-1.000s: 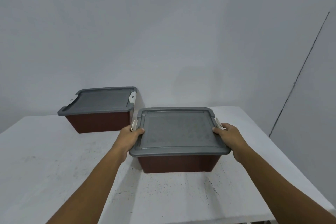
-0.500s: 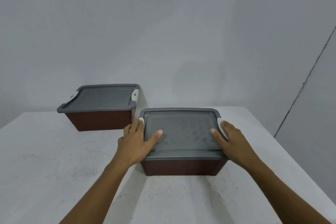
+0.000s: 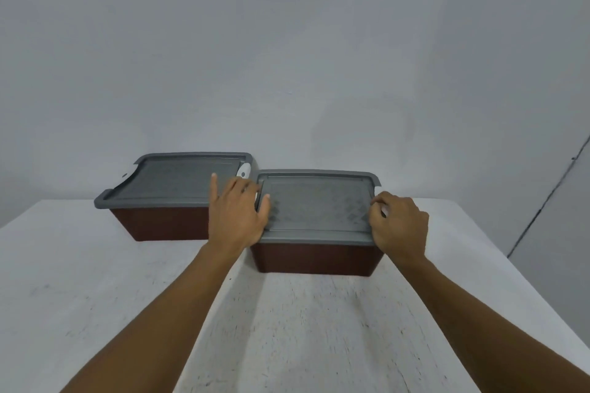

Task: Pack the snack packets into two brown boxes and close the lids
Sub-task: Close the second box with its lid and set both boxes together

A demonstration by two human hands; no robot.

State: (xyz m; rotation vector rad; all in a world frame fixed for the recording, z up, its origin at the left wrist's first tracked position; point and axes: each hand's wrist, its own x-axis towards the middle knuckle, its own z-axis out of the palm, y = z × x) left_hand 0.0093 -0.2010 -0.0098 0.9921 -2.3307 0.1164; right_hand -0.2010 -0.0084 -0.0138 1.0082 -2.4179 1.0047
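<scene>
1. The white table (image 3: 287,329) is closest. It has small dark marks on it. Two bare arms reach across it from the near side.
2. The left hand (image 3: 238,217) is flat with its fingers straight and spread apart. It rests on the left end of the near lid (image 3: 319,204), and its thumb lies on top of the lid.
3. The right hand (image 3: 399,226) is at the right end of that lid. Its fingers are curled tight on the lid's edge. A bit of white shows under them, too small to tell what it is.
4. The near box (image 3: 316,258) is brown and sits flat on the table, a little right of the middle. Its long side runs left to right and faces the person. The gray lid covers the whole top.
5. The far box (image 3: 162,223) is also brown. It sits to the left and a bit farther back. Its long side runs left to right too, turned just a little.
6. The far lid (image 3: 178,179) is gray and lies on top of the far box. A white clip (image 3: 243,170) is on its right end.
7. The two boxes are just beside each other. The left hand hides the spot between them, so I cannot tell if they touch.
8. A plain gray wall (image 3: 287,41) is behind it all, with a thin dark line (image 3: 542,201) on the right.
</scene>
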